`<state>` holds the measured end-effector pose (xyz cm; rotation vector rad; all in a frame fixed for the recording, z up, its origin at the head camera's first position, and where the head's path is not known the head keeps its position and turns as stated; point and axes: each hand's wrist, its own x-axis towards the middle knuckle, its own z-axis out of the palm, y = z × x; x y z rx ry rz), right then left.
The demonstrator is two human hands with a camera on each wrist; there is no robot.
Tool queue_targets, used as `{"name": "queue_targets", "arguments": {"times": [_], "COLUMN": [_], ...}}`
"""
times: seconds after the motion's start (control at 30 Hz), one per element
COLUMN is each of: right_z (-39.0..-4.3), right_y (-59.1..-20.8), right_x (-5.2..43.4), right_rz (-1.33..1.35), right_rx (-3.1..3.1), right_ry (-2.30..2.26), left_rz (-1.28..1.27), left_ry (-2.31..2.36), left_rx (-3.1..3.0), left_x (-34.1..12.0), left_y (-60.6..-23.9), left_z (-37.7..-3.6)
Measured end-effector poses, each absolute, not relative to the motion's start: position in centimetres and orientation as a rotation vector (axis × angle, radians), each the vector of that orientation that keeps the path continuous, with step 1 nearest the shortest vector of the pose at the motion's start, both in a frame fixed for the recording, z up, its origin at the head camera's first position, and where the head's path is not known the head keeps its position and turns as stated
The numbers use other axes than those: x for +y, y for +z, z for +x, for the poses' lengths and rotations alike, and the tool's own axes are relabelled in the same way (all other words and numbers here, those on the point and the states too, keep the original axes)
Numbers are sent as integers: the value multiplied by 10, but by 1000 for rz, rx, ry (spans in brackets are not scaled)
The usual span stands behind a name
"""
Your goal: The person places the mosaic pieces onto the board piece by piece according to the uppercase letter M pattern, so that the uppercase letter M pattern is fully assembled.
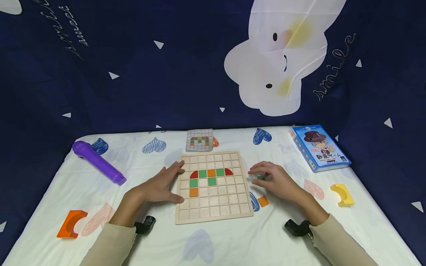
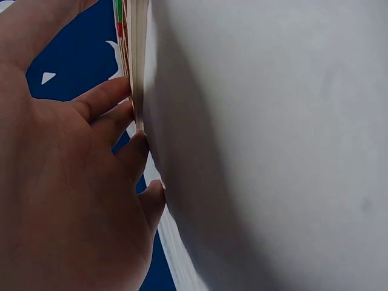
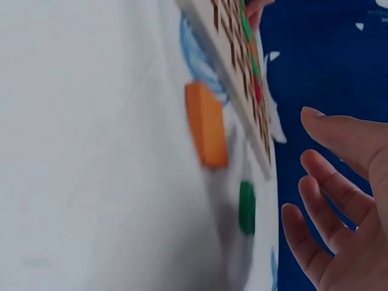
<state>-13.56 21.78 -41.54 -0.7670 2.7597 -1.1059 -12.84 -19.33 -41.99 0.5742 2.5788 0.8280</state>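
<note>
A wooden grid board point(image 1: 225, 200) lies in the middle of the table, with red, green and orange pieces set in its upper cells. My left hand point(image 1: 158, 184) rests at the board's left edge, fingertips point(image 2: 121, 85) and thumb spread along the rim. To the right of the board, my right hand point(image 1: 277, 181) is over a green block point(image 3: 247, 207), its fingers apart from it and holding nothing. That block is partly hidden by the fingers in the head view. An orange block point(image 1: 263, 201) sits on the cloth just nearer to me.
Behind the board lies a small pattern card point(image 1: 199, 148). A purple microphone point(image 1: 100, 162) and an orange arch block point(image 1: 70, 224) are at the left. On the right are a blue game box point(image 1: 320, 147) and a yellow arch block point(image 1: 344, 195).
</note>
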Motion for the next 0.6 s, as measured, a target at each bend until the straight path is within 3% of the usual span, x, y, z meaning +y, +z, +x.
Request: {"name": "queue_targets", "arguments": {"times": [0.6], "right_z": [-146], "right_y": [-432], "right_x": [244], "right_rz": [-654], "right_rx": [2768], "right_ry": [-1038], "left_rz": [596], "left_ry": [828], "left_rx": [2596], "left_x": [-193], "left_y": [-422], "left_z": [-128]}}
